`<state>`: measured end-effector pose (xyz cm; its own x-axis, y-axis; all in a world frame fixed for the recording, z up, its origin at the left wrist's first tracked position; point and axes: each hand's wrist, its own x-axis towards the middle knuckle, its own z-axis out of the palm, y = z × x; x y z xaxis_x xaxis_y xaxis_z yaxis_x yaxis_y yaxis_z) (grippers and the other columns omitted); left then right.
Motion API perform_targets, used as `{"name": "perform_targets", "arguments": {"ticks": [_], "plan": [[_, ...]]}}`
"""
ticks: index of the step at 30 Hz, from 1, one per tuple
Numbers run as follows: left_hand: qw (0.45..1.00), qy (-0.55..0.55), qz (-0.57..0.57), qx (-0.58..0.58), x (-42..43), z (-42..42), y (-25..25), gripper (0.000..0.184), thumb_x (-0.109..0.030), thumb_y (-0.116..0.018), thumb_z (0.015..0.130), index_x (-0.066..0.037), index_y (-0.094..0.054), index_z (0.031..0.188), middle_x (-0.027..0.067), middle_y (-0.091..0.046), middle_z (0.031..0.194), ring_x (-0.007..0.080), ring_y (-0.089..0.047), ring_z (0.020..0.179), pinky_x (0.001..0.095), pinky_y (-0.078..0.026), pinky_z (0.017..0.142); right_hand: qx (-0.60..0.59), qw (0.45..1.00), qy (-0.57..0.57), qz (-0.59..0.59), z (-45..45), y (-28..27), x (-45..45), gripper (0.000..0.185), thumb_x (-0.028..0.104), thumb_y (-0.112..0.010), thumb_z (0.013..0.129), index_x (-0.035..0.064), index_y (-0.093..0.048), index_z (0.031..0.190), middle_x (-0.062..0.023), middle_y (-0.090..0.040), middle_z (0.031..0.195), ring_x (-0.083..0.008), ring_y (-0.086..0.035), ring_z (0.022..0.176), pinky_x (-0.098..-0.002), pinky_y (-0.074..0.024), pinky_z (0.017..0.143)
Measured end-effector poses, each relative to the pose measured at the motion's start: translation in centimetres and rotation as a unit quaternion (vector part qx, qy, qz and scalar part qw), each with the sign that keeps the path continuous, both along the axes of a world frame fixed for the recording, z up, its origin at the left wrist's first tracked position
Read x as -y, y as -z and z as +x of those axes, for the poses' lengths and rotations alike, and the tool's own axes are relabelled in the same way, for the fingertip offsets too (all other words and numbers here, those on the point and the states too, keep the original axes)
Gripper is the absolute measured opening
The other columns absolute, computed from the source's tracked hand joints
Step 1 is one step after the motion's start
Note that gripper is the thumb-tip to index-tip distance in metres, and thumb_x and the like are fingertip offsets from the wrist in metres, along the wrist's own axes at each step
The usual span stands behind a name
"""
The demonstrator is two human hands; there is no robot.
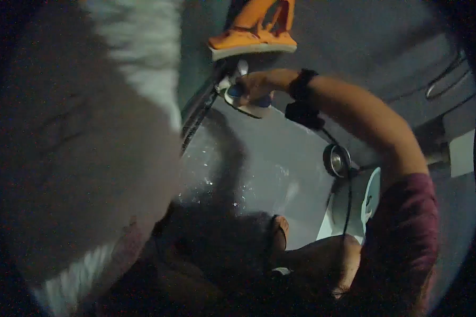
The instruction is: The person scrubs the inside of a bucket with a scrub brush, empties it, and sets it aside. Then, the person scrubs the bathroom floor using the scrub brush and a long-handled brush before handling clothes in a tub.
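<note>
My right hand (253,87) reaches forward to the edge of the grey floor, with a dark band (303,84) on its wrist. Its fingers are curled over a small blue-and-white oval object (263,100) with a pale rim; the exact kind does not show in this dim light. Pale pieces (242,67) lie just beyond the fingers, too blurred to name. Above the hand is an orange tool (256,33) with a handle and a pale strip along its lower edge. My left hand cannot be seen.
A large greyish cloth-like shape (90,137) with white ruffled edges fills the left side. The grey floor (269,158) has shiny wet-looking spots. A round metal-rimmed object (335,159), a dark cable (349,201) and a pale green-white container (373,193) are at right. A bare foot (281,231) shows below.
</note>
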<state>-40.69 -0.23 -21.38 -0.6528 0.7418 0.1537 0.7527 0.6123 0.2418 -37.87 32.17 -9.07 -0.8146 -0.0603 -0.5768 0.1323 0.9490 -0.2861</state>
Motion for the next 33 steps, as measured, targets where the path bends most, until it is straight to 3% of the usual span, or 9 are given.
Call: {"name": "perform_targets", "arguments": {"ticks": [1, 6, 13, 17, 20, 24, 27, 29, 33], "plan": [[1.000, -0.002, -0.002, 0.001, -0.3, -0.4, 0.0, 0.031, -0.008, -0.043, 0.081, -0.003, -0.042, 0.112, 0.0195, -0.052, 0.099, 0.0333, -0.054, 0.083, 0.0387, -0.047, 0.067, -0.002, 0.997, 0.016, 0.073, 0.1, 1.3, 0.4, 0.045, 0.034, -0.062, 0.068, 0.0016, -0.050, 0.096, -0.0124, -0.058, 0.083, -0.0250, -0.055, 0.074, -0.0375, -0.0442, 0.066], [1.000, -0.016, -0.012, -0.011, 2.1, 1.4, -0.4, 0.034, -0.005, -0.043, 0.080, -0.002, -0.040, 0.114, 0.0193, -0.051, 0.101, 0.0333, -0.054, 0.084, 0.0387, -0.047, 0.068, -0.150, 0.979, 0.109, 0.083, 12.6, 10.6, -1.4, 0.052, 0.032, -0.062, 0.066, 0.0009, -0.044, 0.104, -0.0241, -0.055, 0.094, -0.0374, -0.053, 0.090, -0.0413, -0.0431, 0.076], [0.994, -0.047, -0.099, 0.001, 3.1, 2.4, -2.6, 0.034, -0.013, -0.041, 0.084, -0.006, -0.042, 0.117, 0.0135, -0.049, 0.113, 0.0283, -0.051, 0.096, 0.0356, -0.043, 0.078, -0.220, 0.951, 0.185, 0.109, 26.7, 21.6, -13.3, 0.052, 0.030, -0.060, 0.070, -0.0035, -0.038, 0.104, -0.0255, -0.055, 0.090, -0.0394, -0.055, 0.083, -0.0443, -0.0445, 0.070], [0.982, -0.044, -0.183, 0.014, 4.1, 1.3, -3.9, 0.035, -0.017, -0.040, 0.086, -0.008, -0.044, 0.119, 0.0102, -0.047, 0.119, 0.0255, -0.049, 0.103, 0.0339, -0.041, 0.083, -0.125, 0.867, 0.469, 0.113, 31.0, 25.6, -12.5, 0.052, 0.027, -0.060, 0.072, -0.0056, -0.039, 0.107, -0.0238, -0.054, 0.096, -0.0367, -0.054, 0.088, -0.0415, -0.0443, 0.076], [0.961, 0.095, -0.189, -0.176, 7.6, -0.7, -2.2, 0.030, -0.010, -0.043, 0.084, -0.004, -0.049, 0.113, 0.0145, -0.055, 0.106, 0.0267, -0.056, 0.089, 0.0312, -0.043, 0.076, -0.176, 0.923, 0.340, 0.029, 31.0, 25.5, -5.3, 0.049, 0.025, -0.061, 0.069, -0.0034, -0.041, 0.103, -0.0249, -0.057, 0.084, -0.0387, -0.057, 0.077, -0.0427, -0.0464, 0.068], [0.989, 0.025, -0.139, -0.052, 8.1, -0.4, -3.1, 0.030, -0.004, -0.044, 0.082, -0.001, -0.049, 0.111, 0.0159, -0.058, 0.100, 0.0263, -0.058, 0.085, 0.0287, -0.044, 0.074, -0.081, 0.990, 0.110, 0.021, 28.1, 24.9, -3.2, 0.047, 0.022, -0.061, 0.067, -0.0010, -0.045, 0.104, -0.0234, -0.058, 0.082, -0.0379, -0.057, 0.075, -0.0430, -0.0462, 0.067], [0.988, -0.112, -0.096, 0.046, 5.9, 1.1, -4.6, 0.030, -0.003, -0.043, 0.082, -0.001, -0.050, 0.111, 0.0141, -0.060, 0.096, 0.0250, -0.058, 0.086, 0.0280, -0.043, 0.074, -0.222, 0.890, 0.397, 0.037, 25.6, 24.1, -11.8, 0.049, 0.025, -0.065, 0.066, -0.0052, -0.046, 0.099, -0.0230, -0.058, 0.087, -0.0364, -0.058, 0.077, -0.0422, -0.0476, 0.064], [0.981, -0.138, -0.108, 0.085, 5.8, 1.4, -5.3, 0.035, -0.002, -0.042, 0.081, -0.003, -0.047, 0.116, 0.0136, -0.056, 0.107, 0.0226, -0.055, 0.095, 0.0281, -0.042, 0.078, -0.260, 0.803, 0.526, 0.105, 25.3, 25.4, -17.4, 0.049, 0.027, -0.066, 0.066, -0.0033, -0.046, 0.099, -0.0222, -0.058, 0.087, -0.0361, -0.058, 0.077, -0.0404, -0.0476, 0.065], [0.993, 0.007, -0.111, -0.048, 10.0, -0.4, -2.8, 0.040, -0.001, -0.038, 0.082, -0.005, -0.040, 0.122, 0.0144, -0.044, 0.123, 0.0224, -0.047, 0.107, 0.0316, -0.037, 0.086, -0.240, 0.905, 0.335, 0.108, 22.4, 25.6, -10.7, 0.049, 0.022, -0.065, 0.067, -0.0046, -0.041, 0.100, -0.0213, -0.057, 0.083, -0.0359, -0.057, 0.070, -0.0411, -0.0467, 0.062]]}}
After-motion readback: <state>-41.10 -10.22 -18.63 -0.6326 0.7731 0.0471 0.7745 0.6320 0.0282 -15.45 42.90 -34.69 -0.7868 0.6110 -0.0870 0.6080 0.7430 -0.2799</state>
